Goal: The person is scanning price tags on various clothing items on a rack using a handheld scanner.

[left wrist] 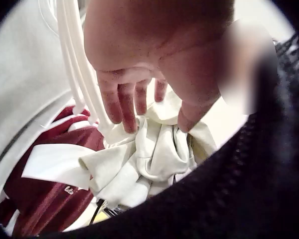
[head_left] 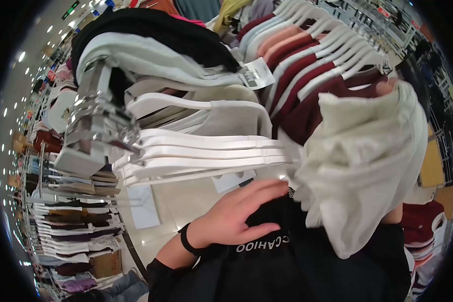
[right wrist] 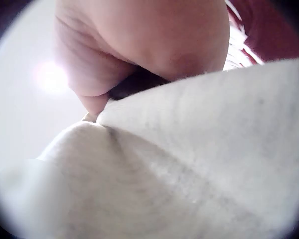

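Note:
A bunched cream-coloured garment (head_left: pixel 362 156) hangs at the right of the head view, with a soft, folded surface. My right hand (right wrist: pixel 144 45) grips it from above. In the right wrist view the thumb presses on the cloth, while the other fingertips are hidden behind it. My left hand (head_left: pixel 231 214), wearing a black band (head_left: pixel 189 240), reaches toward the garment with fingers extended and thumb apart, holding nothing. Its fingers overlap the cloth in the left wrist view. Just above it, several white hangers (head_left: pixel 211 156) hang close together.
A metal rail (head_left: pixel 93 121) carries the hangers and grey tops (head_left: pixel 236 118). Black cloth (head_left: pixel 151 38) drapes over it. Maroon and white tops (head_left: pixel 307 75) hang behind, near a paper tag (head_left: pixel 258 74). Another clothes rack (head_left: pixel 75 221) stands at left.

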### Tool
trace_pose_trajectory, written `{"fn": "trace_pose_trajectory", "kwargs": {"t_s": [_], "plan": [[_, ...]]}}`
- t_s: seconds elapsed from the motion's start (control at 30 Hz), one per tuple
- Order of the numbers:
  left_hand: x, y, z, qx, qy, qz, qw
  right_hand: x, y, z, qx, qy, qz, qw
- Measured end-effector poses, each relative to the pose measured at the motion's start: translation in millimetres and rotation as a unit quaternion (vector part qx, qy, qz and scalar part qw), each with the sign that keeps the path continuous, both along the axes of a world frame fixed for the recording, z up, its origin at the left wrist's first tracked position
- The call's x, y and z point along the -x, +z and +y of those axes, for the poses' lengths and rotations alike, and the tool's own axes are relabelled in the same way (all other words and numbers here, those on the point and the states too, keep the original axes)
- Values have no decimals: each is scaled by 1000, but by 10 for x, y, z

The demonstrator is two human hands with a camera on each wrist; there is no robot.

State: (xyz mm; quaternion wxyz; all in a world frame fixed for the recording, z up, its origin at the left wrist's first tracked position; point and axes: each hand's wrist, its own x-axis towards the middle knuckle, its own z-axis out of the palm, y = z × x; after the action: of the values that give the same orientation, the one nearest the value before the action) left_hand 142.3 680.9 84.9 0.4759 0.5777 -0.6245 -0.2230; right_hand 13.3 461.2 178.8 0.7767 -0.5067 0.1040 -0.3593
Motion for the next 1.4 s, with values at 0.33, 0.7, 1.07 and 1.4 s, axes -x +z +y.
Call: {"fn": "trace_pose_trajectory", "kwargs": {"t_s": [0.33,0.7,1.07,1.4], "plan": [[162,-148,-599,118,3,-59,991,193,-1040,-472,-143,222,43,964],[191,-118,-503,-14,41,386,921,310,-1311,-612,161,241,264,920],[305,83,-791,5,57,544,837,394,-1205,-496,531,68,110,837],[238,-235,-827,23,41,94,994,309,-847,-781,-74,240,-39,967]]}}
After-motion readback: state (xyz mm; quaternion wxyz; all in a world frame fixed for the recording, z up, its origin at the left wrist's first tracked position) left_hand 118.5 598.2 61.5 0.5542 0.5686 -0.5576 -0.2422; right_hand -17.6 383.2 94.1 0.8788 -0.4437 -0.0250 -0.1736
